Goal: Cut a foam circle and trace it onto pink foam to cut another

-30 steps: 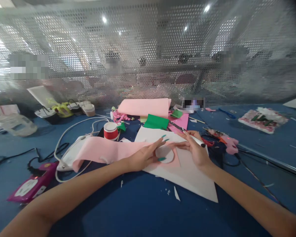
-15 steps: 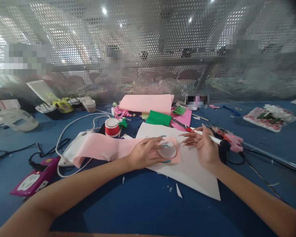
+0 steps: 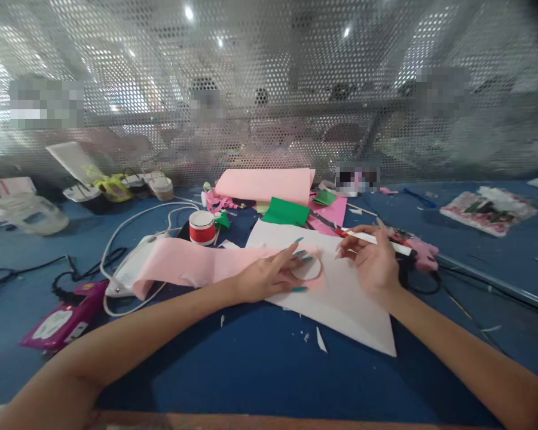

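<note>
Head view. The left hand (image 3: 269, 275) lies palm-down on the end of a pink strip (image 3: 192, 266), its fingers (image 3: 296, 248) spread wide and flat. They press on the near edge of a white disc (image 3: 307, 268), and the thumb sits just below it. The disc rests on the strip's right end, which overlaps a large white sheet (image 3: 345, 304) spread on the blue bench (image 3: 251, 370).

The right hand (image 3: 374, 263) hovers just right of the disc, its fingers curled narrow around a white pen (image 3: 379, 240). The pen is held almost level, one end pointing left towards the disc and the other out past the knuckles (which end is the tip cannot be told).

Behind the hands:
- a red-and-white roll (image 3: 202, 227) stands upright near the strip
- a green sheet (image 3: 287, 212) lies in front of a folded pink sheet (image 3: 264, 184)
- a pink glue gun (image 3: 420, 252) sits just beyond the right hand
- a white cable (image 3: 130, 227) loops off to the left
- a magenta device (image 3: 63, 319) lies near the left forearm

A perforated metal screen (image 3: 269, 89) closes off the far edge of the bench.
</note>
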A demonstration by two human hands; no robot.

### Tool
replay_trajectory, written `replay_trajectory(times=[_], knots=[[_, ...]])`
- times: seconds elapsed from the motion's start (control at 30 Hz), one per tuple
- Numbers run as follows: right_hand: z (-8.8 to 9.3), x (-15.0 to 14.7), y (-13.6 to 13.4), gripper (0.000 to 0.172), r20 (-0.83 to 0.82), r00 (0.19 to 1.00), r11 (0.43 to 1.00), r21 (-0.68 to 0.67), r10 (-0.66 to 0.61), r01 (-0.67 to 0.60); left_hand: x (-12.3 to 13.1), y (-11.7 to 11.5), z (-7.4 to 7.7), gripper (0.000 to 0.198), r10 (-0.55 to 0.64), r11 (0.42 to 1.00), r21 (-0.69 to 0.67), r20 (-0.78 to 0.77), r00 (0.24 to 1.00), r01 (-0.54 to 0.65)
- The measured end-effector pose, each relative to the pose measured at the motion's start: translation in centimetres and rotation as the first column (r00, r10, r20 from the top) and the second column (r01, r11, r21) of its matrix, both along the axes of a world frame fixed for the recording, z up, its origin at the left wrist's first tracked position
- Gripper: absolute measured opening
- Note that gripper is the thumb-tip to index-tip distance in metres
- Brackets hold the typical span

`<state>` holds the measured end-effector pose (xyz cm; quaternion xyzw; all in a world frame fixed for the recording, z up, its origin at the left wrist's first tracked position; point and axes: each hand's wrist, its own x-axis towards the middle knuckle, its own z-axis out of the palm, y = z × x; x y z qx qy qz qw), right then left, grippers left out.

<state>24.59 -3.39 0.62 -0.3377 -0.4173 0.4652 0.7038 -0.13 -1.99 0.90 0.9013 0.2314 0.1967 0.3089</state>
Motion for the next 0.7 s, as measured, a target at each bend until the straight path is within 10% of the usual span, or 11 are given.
replay_trajectory(times=[0.43, 0.7], knots=[[0.2, -0.5, -0.3, 0.023, 0.097, 0.992, 0.995, 0.061, -0.081, 0.075, 0.1, -0.3, 0.1, 0.094, 0.023, 0.978, 0.209, -0.080, 0.997, -0.006], [0.1, -0.7, -1.9, 0.030, 0.445, 0.894, 0.985, 0.172, -0.050, -0.030, 0.1, -0.4, -0.1, 0.097, 0.070, 0.968, 0.245, -0.087, 0.994, -0.047]])
